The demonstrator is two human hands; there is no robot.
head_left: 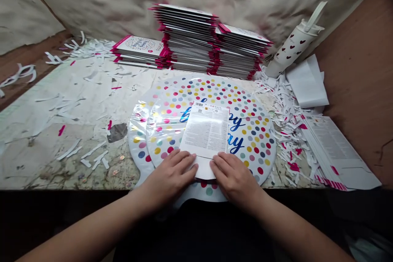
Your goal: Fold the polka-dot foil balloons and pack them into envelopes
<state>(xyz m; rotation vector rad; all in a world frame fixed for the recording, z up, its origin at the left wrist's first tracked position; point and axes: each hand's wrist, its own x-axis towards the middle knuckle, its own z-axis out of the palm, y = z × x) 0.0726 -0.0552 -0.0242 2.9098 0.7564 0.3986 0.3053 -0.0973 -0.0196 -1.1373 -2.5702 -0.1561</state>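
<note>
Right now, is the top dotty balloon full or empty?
Empty: the balloon lies flat on the table, the left hand and right hand resting on it.

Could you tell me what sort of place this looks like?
Probably a small packing workshop: stacks of pink-edged printed packs, a polka-dot foil balloon, and paper trimmings on the workbench.
</note>
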